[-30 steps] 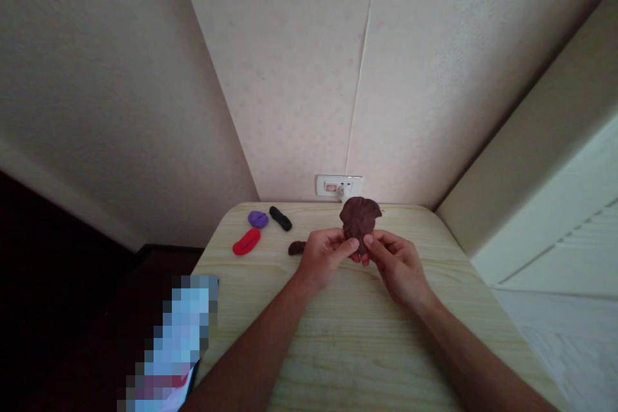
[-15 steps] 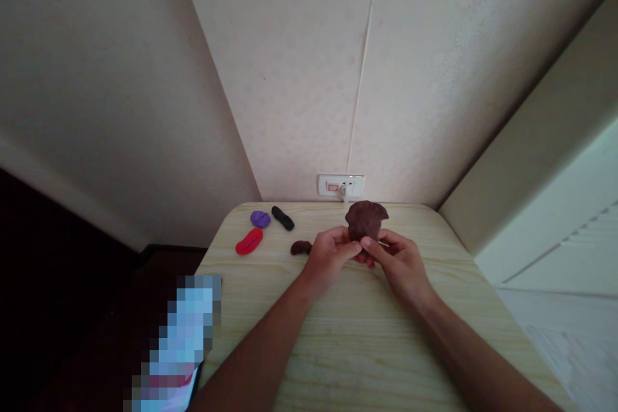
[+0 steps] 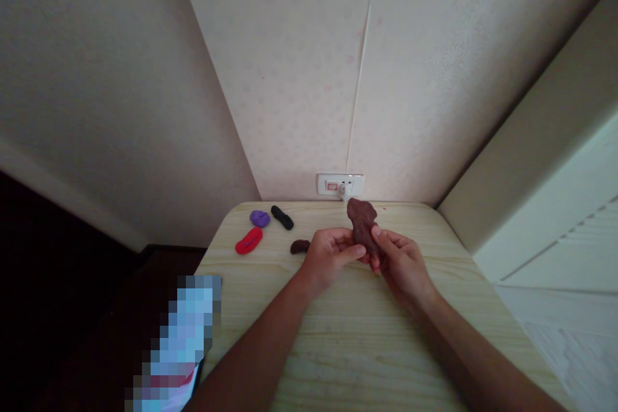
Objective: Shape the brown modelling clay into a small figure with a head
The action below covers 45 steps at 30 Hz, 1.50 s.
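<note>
While working above the pale desk [image 3: 338,347], gripping with both left hand [image 3: 328,261] and right hand [image 3: 403,264], fingers curled nearly closed and thumbs against the lower part of the lumpy brown clay [image 3: 363,222]. Seems to be hand-shaping; for any pressing, likely calls for light thumb pressure, backed by fingers behind. Left of the hands, can see red clay [image 3: 248,241], black clay [image 3: 282,217], purple clay [image 3: 259,218] and, just beside the left hand, a small brown piece [image 3: 299,246].
</note>
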Each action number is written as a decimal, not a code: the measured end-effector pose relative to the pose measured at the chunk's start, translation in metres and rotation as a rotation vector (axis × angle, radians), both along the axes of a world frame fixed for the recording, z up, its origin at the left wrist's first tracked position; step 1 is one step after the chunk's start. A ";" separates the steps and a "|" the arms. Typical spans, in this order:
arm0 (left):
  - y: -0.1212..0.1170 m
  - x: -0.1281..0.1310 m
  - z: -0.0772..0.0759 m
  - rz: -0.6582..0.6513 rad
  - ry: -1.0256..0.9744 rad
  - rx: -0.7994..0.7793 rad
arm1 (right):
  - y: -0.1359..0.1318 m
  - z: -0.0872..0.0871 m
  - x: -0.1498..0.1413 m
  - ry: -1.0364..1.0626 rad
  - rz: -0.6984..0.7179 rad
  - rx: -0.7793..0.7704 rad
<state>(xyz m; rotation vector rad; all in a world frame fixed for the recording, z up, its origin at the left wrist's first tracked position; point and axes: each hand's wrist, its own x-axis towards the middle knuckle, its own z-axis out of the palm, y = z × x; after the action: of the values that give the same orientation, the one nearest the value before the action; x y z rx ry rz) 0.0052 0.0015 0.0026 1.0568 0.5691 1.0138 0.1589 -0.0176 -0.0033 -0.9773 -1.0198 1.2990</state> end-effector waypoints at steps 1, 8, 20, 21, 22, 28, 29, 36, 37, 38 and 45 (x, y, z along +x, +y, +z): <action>0.000 0.000 -0.001 0.008 -0.007 0.000 | 0.000 0.001 0.000 -0.007 0.005 0.010; 0.005 0.004 -0.011 0.107 -0.075 -0.032 | 0.002 0.004 0.007 -0.128 0.018 0.053; 0.006 0.000 -0.009 0.237 -0.090 -0.080 | 0.000 0.004 0.006 -0.097 0.164 0.017; 0.006 0.001 -0.009 0.235 -0.089 -0.076 | 0.000 0.005 0.006 -0.103 0.170 0.025; 0.006 0.001 -0.009 0.231 -0.086 -0.072 | 0.000 0.005 0.007 -0.112 0.173 0.035; 0.006 0.002 -0.010 0.256 0.004 -0.018 | 0.000 0.008 0.008 -0.156 0.192 0.076; 0.006 0.002 -0.009 0.273 0.023 -0.002 | 0.000 0.007 0.007 -0.151 0.189 0.073; 0.001 0.001 -0.007 0.214 0.045 0.006 | 0.000 0.000 0.001 -0.083 0.150 0.071; 0.001 0.002 -0.007 0.202 0.031 -0.003 | 0.000 0.000 0.001 -0.066 0.147 0.073; 0.002 0.003 -0.008 0.195 0.017 -0.012 | 0.000 0.000 0.001 -0.057 0.144 0.075; 0.006 0.004 -0.016 0.252 0.057 0.000 | -0.002 0.000 0.005 -0.154 0.163 0.085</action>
<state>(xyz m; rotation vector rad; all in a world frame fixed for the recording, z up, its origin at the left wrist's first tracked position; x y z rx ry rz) 0.0094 0.0074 -0.0131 1.0339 0.7628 1.2061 0.1638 -0.0196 -0.0033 -0.9559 -1.2854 1.3171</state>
